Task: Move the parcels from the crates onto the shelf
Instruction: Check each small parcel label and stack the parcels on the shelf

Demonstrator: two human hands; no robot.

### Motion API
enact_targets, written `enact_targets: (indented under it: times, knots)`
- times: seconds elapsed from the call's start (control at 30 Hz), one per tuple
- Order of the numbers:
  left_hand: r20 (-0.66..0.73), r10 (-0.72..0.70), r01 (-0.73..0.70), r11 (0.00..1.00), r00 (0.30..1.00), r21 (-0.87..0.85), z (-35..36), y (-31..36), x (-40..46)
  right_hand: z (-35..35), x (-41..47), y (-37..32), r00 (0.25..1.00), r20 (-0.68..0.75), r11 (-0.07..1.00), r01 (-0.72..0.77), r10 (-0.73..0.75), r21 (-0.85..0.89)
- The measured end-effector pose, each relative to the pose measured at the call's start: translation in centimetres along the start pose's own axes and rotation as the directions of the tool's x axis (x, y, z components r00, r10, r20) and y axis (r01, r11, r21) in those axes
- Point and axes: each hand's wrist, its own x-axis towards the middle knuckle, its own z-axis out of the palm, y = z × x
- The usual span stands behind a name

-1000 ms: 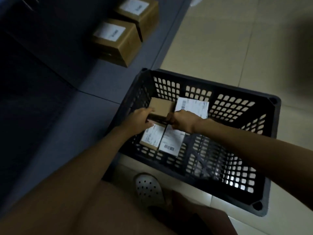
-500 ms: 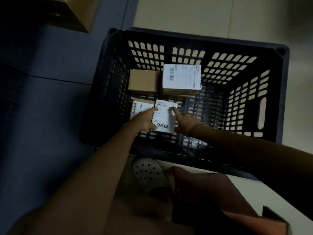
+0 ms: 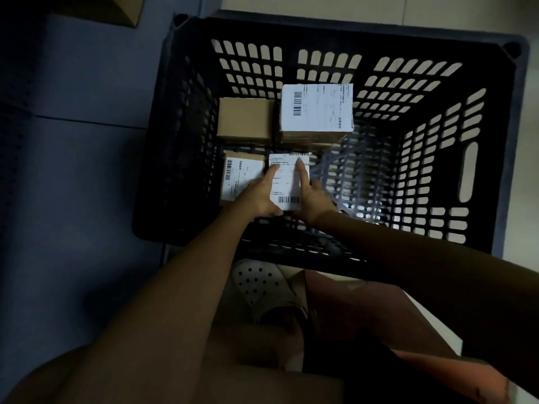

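A black slatted crate (image 3: 495,83) stands on the floor with several cardboard parcels in its left half. My left hand (image 3: 259,193) and my right hand (image 3: 313,199) grip the near middle parcel (image 3: 288,182), white label up, from its two sides, thumbs lying on the label. Left of it lies another labelled parcel (image 3: 236,176). Behind them sit a plain brown parcel (image 3: 245,121) and a bigger parcel with a large white label (image 3: 316,107). The grey shelf (image 3: 73,141) runs along the left of the crate.
A corner of a brown box (image 3: 128,10) on the shelf shows at the top left. My white perforated shoe (image 3: 259,284) stands just in front of the crate. Pale floor tiles (image 3: 379,7) lie behind and right of the crate, whose right half holds nothing.
The view has tilted down over the crate. My hands left the plain brown parcel at the back, came to the near labelled parcel and closed on its sides.
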Motion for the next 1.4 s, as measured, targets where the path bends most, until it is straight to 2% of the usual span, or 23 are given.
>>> enact_targets:
  times: [0.1, 0.3, 0.43, 0.6, 0.83, 1.0, 1.17, 1.4]
  knots:
    - [-0.031, 0.018, -0.020, 0.997, 0.999, -0.071, -0.5, 0.0, -0.5, -0.3, -0.3, -0.3, 1.000, 0.008, 1.000, -0.003, 0.003, 0.028]
    - [-0.198, 0.064, -0.052, 0.996, 0.978, 0.066, -1.1, 0.7, -2.6, -1.9, -1.3, -1.7, 0.999, 0.006, 0.998, 0.032, -0.032, 0.053]
    - [-0.326, 0.104, -0.079, 0.993, 0.940, 0.088, -1.8, 1.2, -4.5, -2.9, -2.2, -2.6, 0.998, 0.001, 0.995, 0.069, -0.069, 0.072]
    - [-0.395, 0.132, -0.086, 0.987, 0.909, 0.133, -2.6, 2.0, -7.5, -4.3, -4.0, -3.8, 0.991, 0.003, 0.989, 0.131, -0.131, 0.067]
    - [-0.559, 0.147, -0.064, 0.984, 0.816, 0.167, -2.6, 4.6, -12.6, -6.8, -7.9, -5.3, 0.968, -0.086, 0.967, 0.242, -0.235, 0.082]
    - [-0.673, 0.252, -0.109, 0.963, 0.695, 0.248, -4.6, 7.3, -16.8, -9.8, -10.8, -7.2, 0.922, -0.206, 0.932, 0.350, -0.327, 0.090]
    - [-0.764, 0.322, -0.146, 0.946, 0.559, 0.291, -7.3, 9.5, -21.4, -13.7, -14.1, -10.1, 0.839, -0.296, 0.868, 0.493, -0.456, 0.062]
    - [-0.852, 0.391, -0.115, 0.920, 0.348, 0.375, -11.9, 12.3, -28.9, -19.0, -19.5, -15.3, 0.660, -0.423, 0.743, 0.667, -0.621, -0.051]
